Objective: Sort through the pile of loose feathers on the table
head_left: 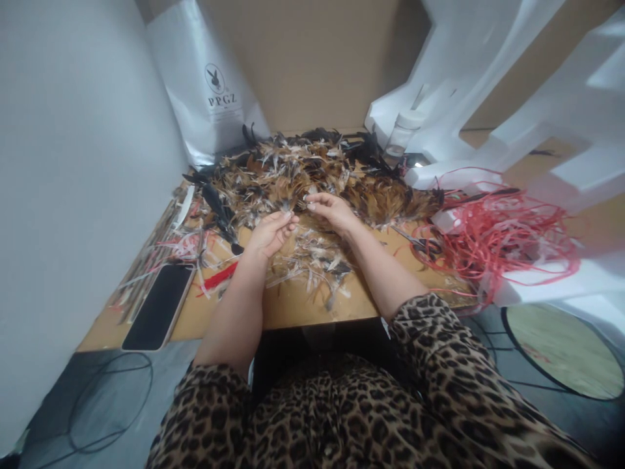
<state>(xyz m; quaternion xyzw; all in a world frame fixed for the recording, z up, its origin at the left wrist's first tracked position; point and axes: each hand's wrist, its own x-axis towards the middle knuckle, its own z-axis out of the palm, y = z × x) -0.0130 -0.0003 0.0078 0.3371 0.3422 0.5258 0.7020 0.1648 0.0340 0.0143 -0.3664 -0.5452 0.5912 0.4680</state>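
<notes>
My left hand is over the middle of the table, thumb and fingers pinched on the base of a small brown feather bunch. Just to its right, my right hand is also closed in a pinch, its fingertips near that bunch. What sits between those right fingertips is too small to make out. Behind both hands spreads a large pile of brown, black and pale feathers. Below them lie loose pale feathers on the wooden table.
A phone and thin sticks lie at left, near a red strip. Scissors lie right, beside tangled red ribbon. A white printed bag and a clear jar stand behind. A round stool is lower right.
</notes>
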